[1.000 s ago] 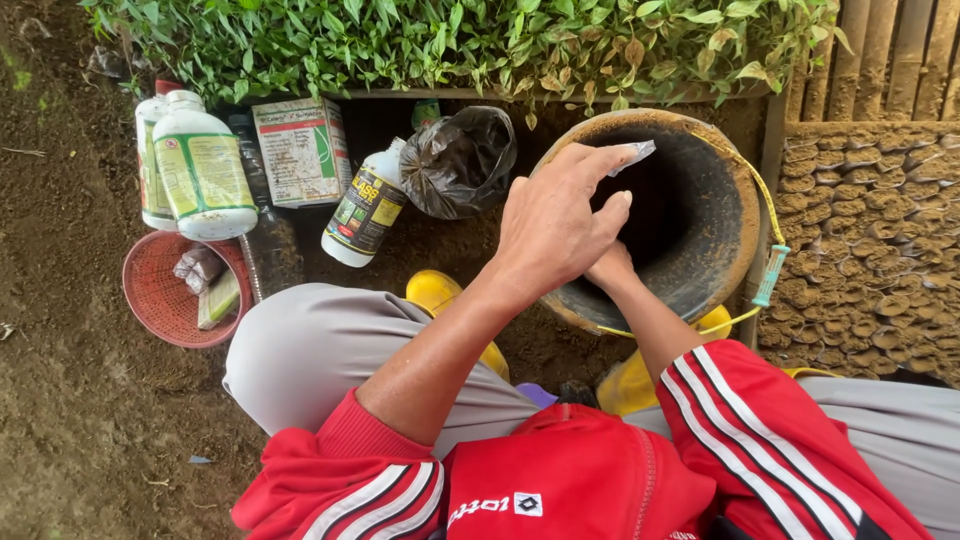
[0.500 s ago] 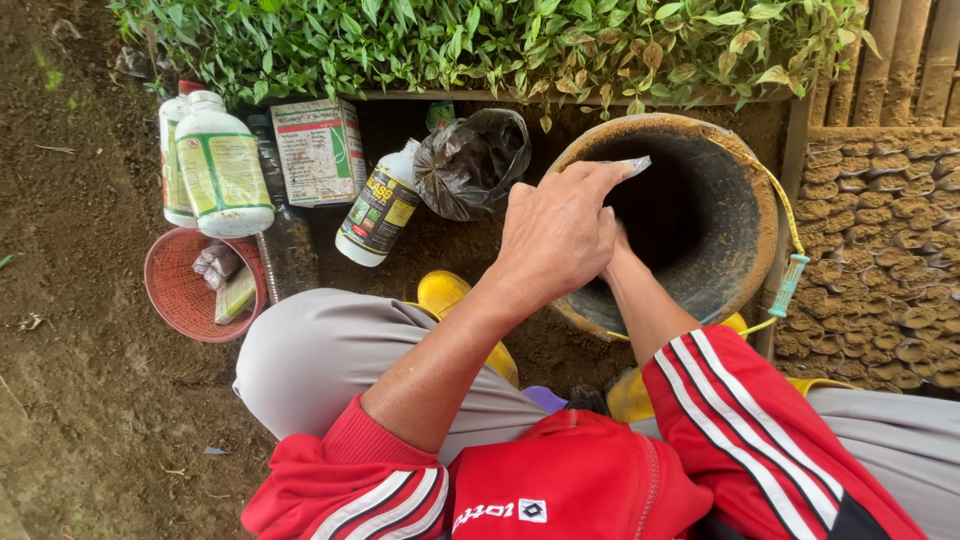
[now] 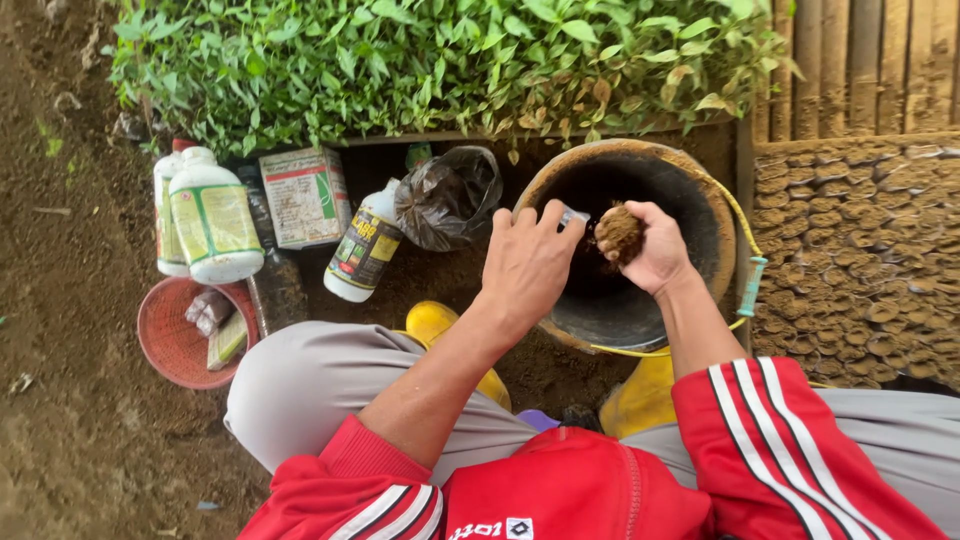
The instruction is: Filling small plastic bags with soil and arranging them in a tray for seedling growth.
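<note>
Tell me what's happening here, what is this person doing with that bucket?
A person in a red jacket crouches over a dark bucket of soil. The right hand holds a clump of soil above it, while the left hand pinches a small clear bag at the rim. White bottles, a carton and a red bowl sit on the ground to the left, with green seedlings behind.

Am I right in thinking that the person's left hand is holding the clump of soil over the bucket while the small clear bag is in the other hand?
Not quite: the head view shows the clump of soil in the right hand, over the bucket. The left hand is the one with the small clear bag.
</note>
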